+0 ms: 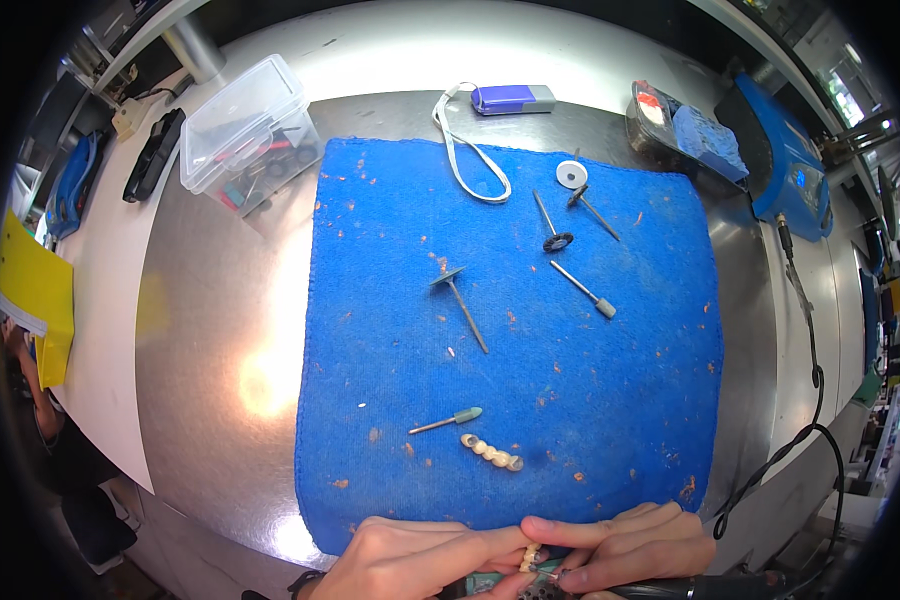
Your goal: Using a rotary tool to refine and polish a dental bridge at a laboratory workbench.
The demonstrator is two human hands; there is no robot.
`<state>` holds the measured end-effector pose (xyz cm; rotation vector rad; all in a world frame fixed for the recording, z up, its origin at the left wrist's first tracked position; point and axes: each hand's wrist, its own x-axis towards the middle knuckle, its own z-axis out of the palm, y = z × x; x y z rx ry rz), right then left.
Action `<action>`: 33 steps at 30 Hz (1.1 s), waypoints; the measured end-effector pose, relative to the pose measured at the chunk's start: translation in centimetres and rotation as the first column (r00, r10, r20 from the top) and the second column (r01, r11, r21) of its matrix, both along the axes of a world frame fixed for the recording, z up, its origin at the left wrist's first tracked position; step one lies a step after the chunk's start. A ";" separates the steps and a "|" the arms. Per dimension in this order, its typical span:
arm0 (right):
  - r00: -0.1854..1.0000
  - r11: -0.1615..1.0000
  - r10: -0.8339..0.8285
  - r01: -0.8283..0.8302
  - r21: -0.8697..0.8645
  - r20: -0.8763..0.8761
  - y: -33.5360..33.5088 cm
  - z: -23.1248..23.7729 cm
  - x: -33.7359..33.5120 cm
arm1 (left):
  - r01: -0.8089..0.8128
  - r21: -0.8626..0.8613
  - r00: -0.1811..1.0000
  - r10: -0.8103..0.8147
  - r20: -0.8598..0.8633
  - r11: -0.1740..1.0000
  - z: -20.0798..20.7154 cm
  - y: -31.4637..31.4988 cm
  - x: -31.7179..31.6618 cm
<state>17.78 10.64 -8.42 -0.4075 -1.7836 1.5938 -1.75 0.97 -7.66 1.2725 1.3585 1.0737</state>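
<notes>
At the lower edge my left hand (410, 558) is closed, its fingers pinching a small tooth-coloured dental bridge (530, 556). My right hand (640, 548) is wrapped round a dark rotary handpiece (705, 588), whose thin tip points at the held bridge; whether they touch I cannot tell. The fingertips of both hands meet over the piece and partly hide it. A second dental bridge (491, 453), a curved row of several tooth shapes, lies on the blue cloth (400, 350) beyond my hands. Beside it rests a green pointed grinding bur (467, 414).
Farther up the cloth lie a disc on a shank (450, 276), a cylindrical bur (605, 307), brush wheels (558, 242) and a white wheel (571, 174). A clear plastic box (250, 130) stands back left. A black cable (818, 375) hangs right, below a blue control unit (785, 160).
</notes>
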 end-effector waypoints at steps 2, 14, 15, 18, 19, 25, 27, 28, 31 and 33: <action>1.000 1.000 -0.001 0.001 0.007 -0.017 0.0 0.0 0.0 | 0.000 -0.003 1.000 0.000 0.003 1.000 0.0 0.0 0.0; 1.000 1.000 0.009 -0.009 0.018 -0.014 0.1 0.0 -0.1 | -0.057 -0.030 0.998 0.057 -0.022 0.998 -0.1 0.0 0.3; 1.000 1.000 -0.001 0.001 0.019 -0.013 0.1 0.0 -0.1 | -0.029 -0.025 1.000 0.029 0.002 0.999 0.0 0.1 0.1; 1.000 1.000 -0.009 0.010 0.015 -0.021 0.0 0.0 -0.2 | 0.000 -0.021 1.000 0.001 0.025 1.000 0.2 0.1 0.0; 1.000 1.000 -0.008 0.009 0.010 -0.026 0.0 0.0 -0.2 | 0.000 -0.024 1.000 0.000 0.027 1.000 0.3 0.0 0.0; 0.999 0.999 -0.030 0.030 0.014 -0.026 0.0 -0.2 -0.4 | -0.038 -0.043 0.995 0.042 0.093 0.998 -0.3 -0.4 0.4; 0.999 1.000 -0.023 0.023 0.008 -0.030 -0.1 -0.1 -0.3 | -0.019 -0.046 0.996 0.023 0.083 0.999 0.1 -0.2 0.1; 0.999 1.000 -0.015 0.015 0.000 -0.036 -0.1 0.0 -0.2 | 0.000 -0.051 0.997 0.004 0.072 0.999 0.3 -0.1 0.0; 0.999 0.999 -0.043 0.043 -0.011 -0.014 -0.2 -0.1 -0.3 | -0.008 -0.047 0.997 0.011 0.076 0.999 0.1 -0.1 0.1; 1.000 1.000 -0.021 0.021 -0.004 -0.016 0.0 0.0 -0.1 | -0.002 -0.038 0.998 0.005 0.065 0.999 0.1 -0.1 0.1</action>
